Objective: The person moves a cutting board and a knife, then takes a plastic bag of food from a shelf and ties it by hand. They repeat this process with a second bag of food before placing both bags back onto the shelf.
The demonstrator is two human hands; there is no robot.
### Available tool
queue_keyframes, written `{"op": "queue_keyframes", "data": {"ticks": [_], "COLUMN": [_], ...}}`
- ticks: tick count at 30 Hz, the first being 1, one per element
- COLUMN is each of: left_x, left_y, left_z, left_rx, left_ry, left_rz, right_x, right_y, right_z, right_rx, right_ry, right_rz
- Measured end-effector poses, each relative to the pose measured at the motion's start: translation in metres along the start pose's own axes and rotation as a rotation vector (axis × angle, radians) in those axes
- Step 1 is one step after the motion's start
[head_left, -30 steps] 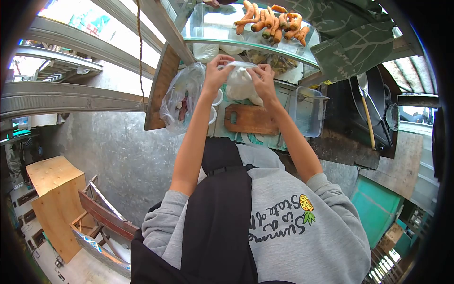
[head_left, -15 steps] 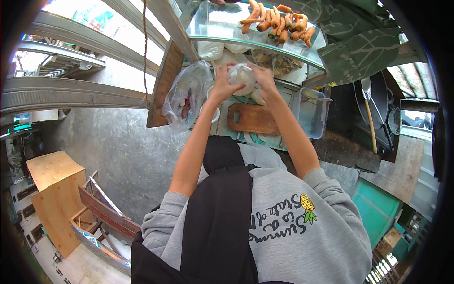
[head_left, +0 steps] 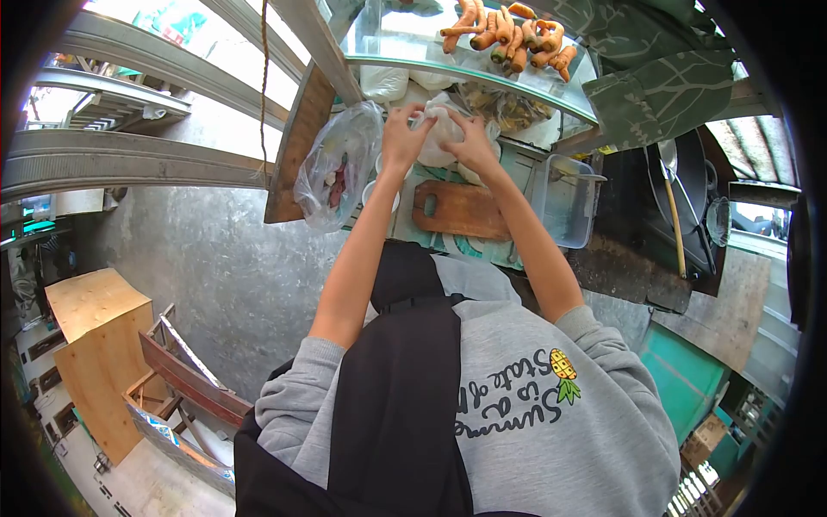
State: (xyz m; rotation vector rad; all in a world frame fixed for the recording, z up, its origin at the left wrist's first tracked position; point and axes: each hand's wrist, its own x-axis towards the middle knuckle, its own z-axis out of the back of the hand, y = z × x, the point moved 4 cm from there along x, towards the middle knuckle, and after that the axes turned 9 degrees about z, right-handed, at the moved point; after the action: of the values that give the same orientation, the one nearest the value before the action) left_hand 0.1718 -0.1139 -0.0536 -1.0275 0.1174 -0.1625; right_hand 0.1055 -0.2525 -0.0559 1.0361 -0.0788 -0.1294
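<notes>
Gripping a white plastic bag [head_left: 436, 143] between left hand [head_left: 401, 142] and right hand [head_left: 475, 150], long axis pointing roughly forward

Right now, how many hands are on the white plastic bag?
2: the left hand on the left side of the white plastic bag, the right hand on its right. No other shows there.

L forearm [head_left: 357, 250] and R forearm [head_left: 538, 243], both bare, reach fwd and converge, w/ L hand [head_left: 401, 142] and R hand [head_left: 473, 148] side by side approx. at midline, fingers [head_left: 408, 111] bent inward, thumbs [head_left: 423, 128] pointing toward the opp. hand.
</notes>
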Motion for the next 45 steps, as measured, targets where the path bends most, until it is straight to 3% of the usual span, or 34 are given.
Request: {"op": "queue_keyframes", "data": {"ticks": [4,8,11,13,16,20,22,23,25,27,29,32,36,38,42,45], "left_x": [0.002,0.009,0.009,0.007,0.011,0.011,0.008,0.006,-0.005,-0.011,-0.012,-0.019,-0.016,-0.016,-0.005,0.006], "left_y": [-0.012,0.006,0.015,0.018,0.023,0.027,0.021,0.019,0.016,0.017,0.016,0.006,0.016,0.022,0.041,0.063], "left_z": [0.008,0.002,-0.003,-0.006,-0.003,0.002,0.014,0.017,0.018,0.01,0.008,0.002,0.001,0.003,-0.002,-0.01], "left_rx": [0.027,-0.162,-0.352,-0.65,-0.683,-0.713,-0.372,-0.373,-0.008,-0.135,0.128,0.198,0.206,-0.034,-0.04,-0.157], "left_ry": [-0.066,-0.147,-0.003,0.088,0.173,0.232,0.148,0.142,0.174,0.231,0.081,0.012,-0.078,-0.021,-0.122,-0.071], "left_rz": [0.059,0.175,0.345,0.544,0.62,0.523,0.374,0.37,0.346,0.418,0.194,0.154,0.071,0.215,0.19,0.353], "right_x": [-0.02,-0.044,-0.049,-0.047,-0.033,-0.023,-0.018,-0.018,-0.017,-0.013,-0.01,-0.008,-0.005,-0.002,-0.001,-0.004], "right_y": [0.003,-0.008,-0.005,-0.006,-0.017,-0.021,-0.018,-0.016,-0.016,-0.015,-0.015,-0.01,-0.01,-0.018,-0.032,-0.039], "right_z": [-0.005,-0.015,-0.021,-0.022,-0.025,-0.03,-0.028,-0.025,-0.027,-0.024,-0.023,-0.021,-0.018,-0.022,-0.032,-0.037], "right_rx": [-0.108,-0.12,-0.199,-0.252,-0.294,-0.217,-0.182,-0.195,-0.202,-0.191,-0.21,-0.235,-0.177,-0.131,-0.039,0.019], "right_ry": [-0.078,-0.072,-0.098,-0.109,-0.107,-0.104,-0.101,-0.118,-0.128,-0.158,-0.142,-0.102,-0.059,-0.088,-0.156,-0.201], "right_rz": [0.063,-0.12,-0.149,-0.144,-0.116,-0.089,-0.1,-0.083,-0.068,-0.029,-0.028,-0.043,-0.086,-0.005,0.095,0.115]}}
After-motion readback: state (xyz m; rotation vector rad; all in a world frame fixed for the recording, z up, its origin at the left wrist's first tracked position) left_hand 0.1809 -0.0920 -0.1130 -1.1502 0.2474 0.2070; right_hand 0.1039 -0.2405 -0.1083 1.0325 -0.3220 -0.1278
